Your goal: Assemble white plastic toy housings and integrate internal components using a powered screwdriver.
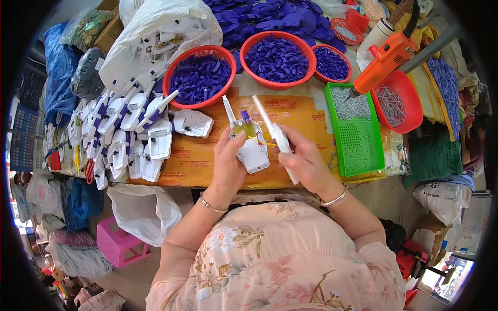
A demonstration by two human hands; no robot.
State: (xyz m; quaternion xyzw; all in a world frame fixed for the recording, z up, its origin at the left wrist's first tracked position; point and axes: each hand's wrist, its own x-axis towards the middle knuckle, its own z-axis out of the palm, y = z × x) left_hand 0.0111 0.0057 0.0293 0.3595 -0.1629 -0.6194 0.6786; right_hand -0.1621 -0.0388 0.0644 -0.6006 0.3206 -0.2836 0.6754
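Between the fingers of my left hand (pixel 228 165) is a white plastic casing half (pixel 253 157) with a narrow handle pointing away from me. A greenish circuit board (pixel 250 129) lies in it, under my thumb, beside a small purple part (pixel 245 116). My right hand (pixel 307 159) grips a second white casing half (pixel 282 141), turned almost edge-on. Thin yellow and red wires (pixel 258 139) run between the two halves. Both hands are closed, just above the table's near edge.
Many white-and-purple casings (pixel 136 111) are heaped at the left. Red baskets (pixel 244 57) of purple pieces stand behind. At the right are a green tray (pixel 358 150) of small screws, a red bowl (pixel 419 111) of metal pins and an orange electric screwdriver (pixel 381 62) hanging over the tray.
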